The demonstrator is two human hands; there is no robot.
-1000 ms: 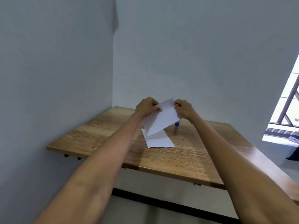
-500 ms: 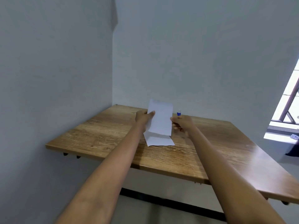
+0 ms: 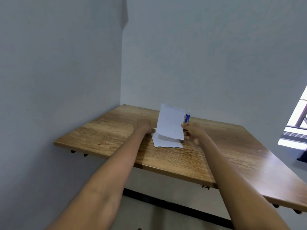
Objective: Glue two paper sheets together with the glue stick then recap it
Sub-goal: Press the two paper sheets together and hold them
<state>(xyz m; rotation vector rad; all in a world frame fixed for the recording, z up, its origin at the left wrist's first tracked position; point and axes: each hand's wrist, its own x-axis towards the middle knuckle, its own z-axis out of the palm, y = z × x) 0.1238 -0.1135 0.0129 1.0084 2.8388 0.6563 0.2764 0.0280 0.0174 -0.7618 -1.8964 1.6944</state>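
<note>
Currently: right hand (image 3: 193, 131) pinching the right edge of a raised white paper sheet (image 3: 170, 124).

Fingers closed on that sheet, which stands nearly upright over a second white paper sheet (image 3: 167, 143) lying flat on the brown wood-grain tabletop (image 3: 116, 130). Left hand (image 3: 143, 126), at 9 o'clock of the sheets, rests at the flat sheet's left edge; its grip cannot be told. Blue-and-white glue stick (image 3: 187, 117) upright, capped, at 1 o'clock, just behind the right hand.
</note>
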